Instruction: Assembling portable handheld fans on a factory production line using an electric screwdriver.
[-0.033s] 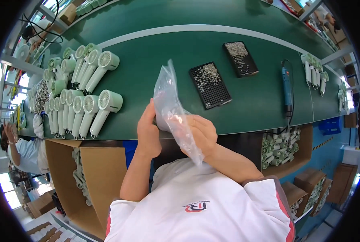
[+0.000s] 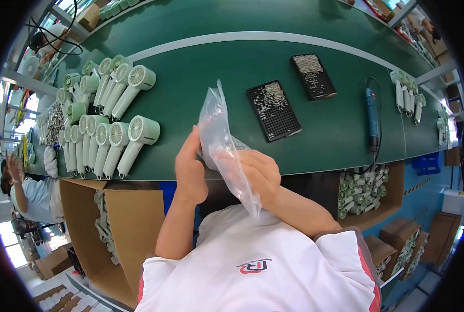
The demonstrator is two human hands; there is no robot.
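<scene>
- The clear, shiny, crinkly plastic bag (image 2: 216, 125) is up in front of the white shirt (image 2: 252, 249), between the two hands. It is tall and leans a bit, with its pointy top toward the far side and its bottom end down by the shirt.
- The left hand (image 2: 190, 171) is on the left side of the bag. Its fingers point up and away, and the tips touch the bag's left edge. Some of this hand is hidden, so I cannot tell if it is pinching the plastic.
- The right hand (image 2: 261, 174) is on the right side of the bag, with its fingers bent toward the left hand. Some fingers show pink through the plastic. I cannot tell if they are in the bag or behind it, or how tight they hold.
- The two hands are apart, with the bag in the gap.
- Past the hands is the big green bench (image 2: 190, 67) with a smooth top.
- To the left, a bunch of pale green and white fans with round heads and long handles (image 2: 118, 134) is on the bench.
- To the right of the bag are two black trays full of little pale bits: a near one (image 2: 273, 111) and a far one (image 2: 313, 77).
- More to the right lies a blue and black stick-shaped tool (image 2: 372, 117) with a black cord.
- Below the bench, on the right, a brown cardboard box (image 2: 395, 195) has lots of fans in it.
</scene>
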